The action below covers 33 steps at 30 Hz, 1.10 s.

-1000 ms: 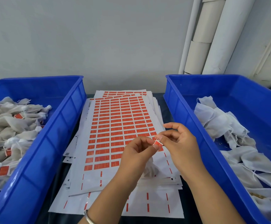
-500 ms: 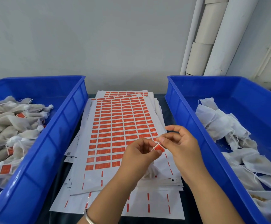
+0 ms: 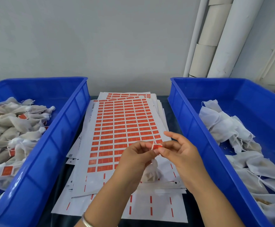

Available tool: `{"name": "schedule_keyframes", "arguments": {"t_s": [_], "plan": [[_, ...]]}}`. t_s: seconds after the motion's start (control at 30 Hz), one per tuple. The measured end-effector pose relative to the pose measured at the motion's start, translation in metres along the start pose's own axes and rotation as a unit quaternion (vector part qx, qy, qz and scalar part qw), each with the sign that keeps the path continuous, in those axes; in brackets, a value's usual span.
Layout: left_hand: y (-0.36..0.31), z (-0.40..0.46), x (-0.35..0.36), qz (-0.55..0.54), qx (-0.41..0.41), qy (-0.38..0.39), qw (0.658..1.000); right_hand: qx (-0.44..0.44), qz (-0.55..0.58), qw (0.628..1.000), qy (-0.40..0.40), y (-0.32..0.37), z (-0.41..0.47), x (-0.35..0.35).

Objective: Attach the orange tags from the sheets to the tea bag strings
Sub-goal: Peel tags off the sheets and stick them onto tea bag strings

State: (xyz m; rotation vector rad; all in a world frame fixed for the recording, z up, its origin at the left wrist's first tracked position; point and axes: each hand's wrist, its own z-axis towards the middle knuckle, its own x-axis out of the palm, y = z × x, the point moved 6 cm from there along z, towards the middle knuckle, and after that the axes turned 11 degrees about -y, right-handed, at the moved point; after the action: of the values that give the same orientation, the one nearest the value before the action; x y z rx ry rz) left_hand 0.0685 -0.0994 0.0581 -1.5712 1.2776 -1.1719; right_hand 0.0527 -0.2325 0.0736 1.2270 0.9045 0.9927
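Head view: orange tag pinched between left hand and right hand.

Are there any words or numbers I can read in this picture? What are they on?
None can be read.
Orange tags on the top sheet: pale marks, too small and blurred.
Left margin of that sheet: vertical print and a small code square, too blurred.
Orange tag pinched between the left hand and right hand: no legible print.
Tags in the left blue bin: blurred.
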Motion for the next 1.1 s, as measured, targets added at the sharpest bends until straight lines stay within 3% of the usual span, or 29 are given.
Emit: {"name": "schedule_keyframes", "arguments": {"t_s": [0.2,0.6,0.87,1.1], "plan": [[-0.003,-0.002,-0.005,0.034,0.020,-0.003,0.999,-0.022,-0.036,0.999,-0.018,0.004,0.000,0.001],[-0.018,-0.003,-0.020,0.111,0.103,-0.010,0.988,-0.019,-0.014,0.999,0.031,0.010,-0.005,0.011],[-0.050,-0.012,-0.039,0.190,0.183,0.002,0.965,-0.009,0.039,0.998,0.048,0.017,-0.009,0.037],[-0.096,-0.025,-0.078,0.296,0.276,-0.008,0.914,-0.069,0.018,0.997,0.040,0.053,-0.016,0.079]]}}
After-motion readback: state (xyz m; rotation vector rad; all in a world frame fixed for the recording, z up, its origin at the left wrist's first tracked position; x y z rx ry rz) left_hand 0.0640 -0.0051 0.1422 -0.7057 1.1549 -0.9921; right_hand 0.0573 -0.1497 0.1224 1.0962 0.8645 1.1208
